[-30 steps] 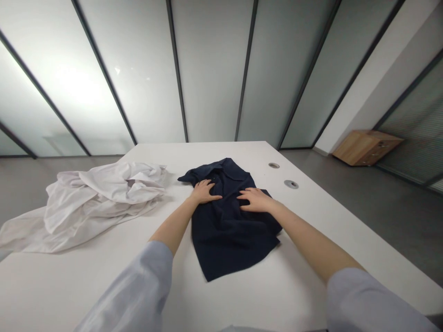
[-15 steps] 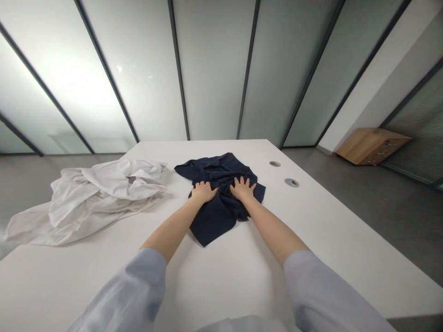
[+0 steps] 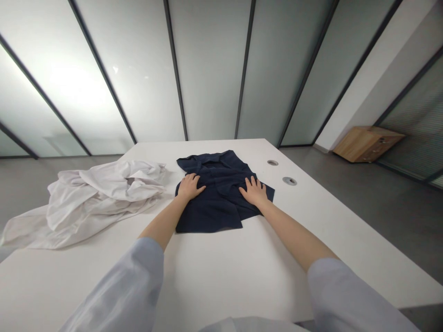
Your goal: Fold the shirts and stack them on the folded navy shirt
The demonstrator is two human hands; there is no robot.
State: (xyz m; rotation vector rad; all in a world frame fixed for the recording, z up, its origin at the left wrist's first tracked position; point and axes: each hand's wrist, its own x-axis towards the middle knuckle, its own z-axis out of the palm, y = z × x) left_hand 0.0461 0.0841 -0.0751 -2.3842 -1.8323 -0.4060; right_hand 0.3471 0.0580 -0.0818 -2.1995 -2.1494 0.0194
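A dark navy collared shirt point(image 3: 214, 203) lies folded in a rough rectangle on the white table point(image 3: 221, 272), its collar at the far side. My left hand point(image 3: 189, 187) rests flat on its left part, fingers spread, gripping nothing. My right hand point(image 3: 254, 192) presses flat near the shirt's right edge, also with spread fingers. To the left of my left hand, a crumpled white cloth garment point(image 3: 100, 198) lies in a loose heap, not touching either hand.
Several pale sleeves cover my forearms near the table's front. Two round metal grommets point(image 3: 272, 163) sit in the table's far right area. A low wooden cabinet point(image 3: 368, 144) stands on the grey floor beyond the table, before frosted glass walls.
The navy shirt has gone from a long, bunched shape to a shorter, flatter one with a straight lower edge. My hands have moved apart across it. The white garment stays put.
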